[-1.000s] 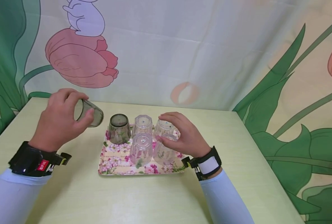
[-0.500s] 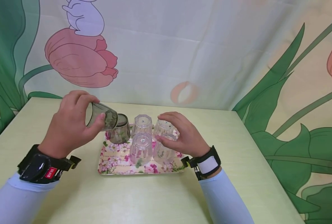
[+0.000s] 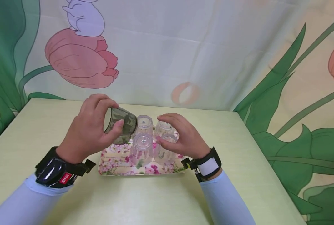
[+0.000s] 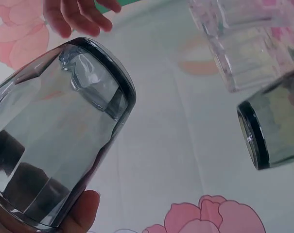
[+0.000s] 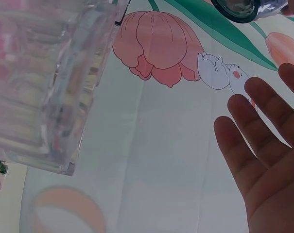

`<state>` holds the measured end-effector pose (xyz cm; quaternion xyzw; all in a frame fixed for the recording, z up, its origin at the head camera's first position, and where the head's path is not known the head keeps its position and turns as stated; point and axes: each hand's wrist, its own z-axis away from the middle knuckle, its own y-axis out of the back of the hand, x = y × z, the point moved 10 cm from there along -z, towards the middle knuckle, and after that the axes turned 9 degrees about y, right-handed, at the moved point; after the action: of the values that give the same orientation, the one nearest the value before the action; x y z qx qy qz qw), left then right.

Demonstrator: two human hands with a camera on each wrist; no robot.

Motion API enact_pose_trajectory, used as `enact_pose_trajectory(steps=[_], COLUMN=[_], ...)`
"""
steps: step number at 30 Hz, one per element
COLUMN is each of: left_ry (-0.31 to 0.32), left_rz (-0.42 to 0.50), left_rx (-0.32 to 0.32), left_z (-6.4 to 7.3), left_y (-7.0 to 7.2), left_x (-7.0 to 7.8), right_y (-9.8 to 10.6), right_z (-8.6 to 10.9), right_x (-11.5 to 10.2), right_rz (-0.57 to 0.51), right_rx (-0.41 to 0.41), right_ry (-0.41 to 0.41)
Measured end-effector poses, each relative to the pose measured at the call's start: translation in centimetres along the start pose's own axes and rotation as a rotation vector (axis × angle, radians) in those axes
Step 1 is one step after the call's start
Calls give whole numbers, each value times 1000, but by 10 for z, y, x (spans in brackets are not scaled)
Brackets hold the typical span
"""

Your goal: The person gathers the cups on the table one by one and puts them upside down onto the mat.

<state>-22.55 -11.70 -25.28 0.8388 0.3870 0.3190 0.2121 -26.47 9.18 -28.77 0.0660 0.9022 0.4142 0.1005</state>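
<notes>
My left hand (image 3: 83,136) grips a smoky grey drinking glass (image 3: 129,123) from behind, thumb on its near side. The glass is tipped, with its base pointing right and slightly down. Behind and below it, mostly hidden in the head view, a second grey glass (image 4: 278,126) stands upside down on the flowered tray (image 3: 114,162). Clear faceted glasses (image 3: 142,150) stand upside down beside it in two short rows. My right hand (image 3: 185,137) hovers around the right-hand clear glasses (image 3: 164,156), thumb and fingers apart; the right wrist view shows its fingers (image 5: 241,104) extended, with nothing in them.
The tray lies on a pale wooden table (image 3: 144,200). A printed curtain (image 3: 155,56) with tulips and a rabbit hangs right behind the table's back edge. Both wrists wear black straps (image 3: 61,172) with small devices.
My left hand has moved right with the tipped grey glass, from left of the tray to over its back left, now overlapping the standing grey glass. The right hand has hardly moved.
</notes>
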Motion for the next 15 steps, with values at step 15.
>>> enact_pose_trajectory(steps=[15], left_ry=[5], left_rz=[134], left_rx=[-65], left_z=[0], left_y=[-10], left_x=[18], right_y=[-5], right_z=[-3], right_x=[-5], right_rz=[-31], right_rx=[-10], right_ry=[10])
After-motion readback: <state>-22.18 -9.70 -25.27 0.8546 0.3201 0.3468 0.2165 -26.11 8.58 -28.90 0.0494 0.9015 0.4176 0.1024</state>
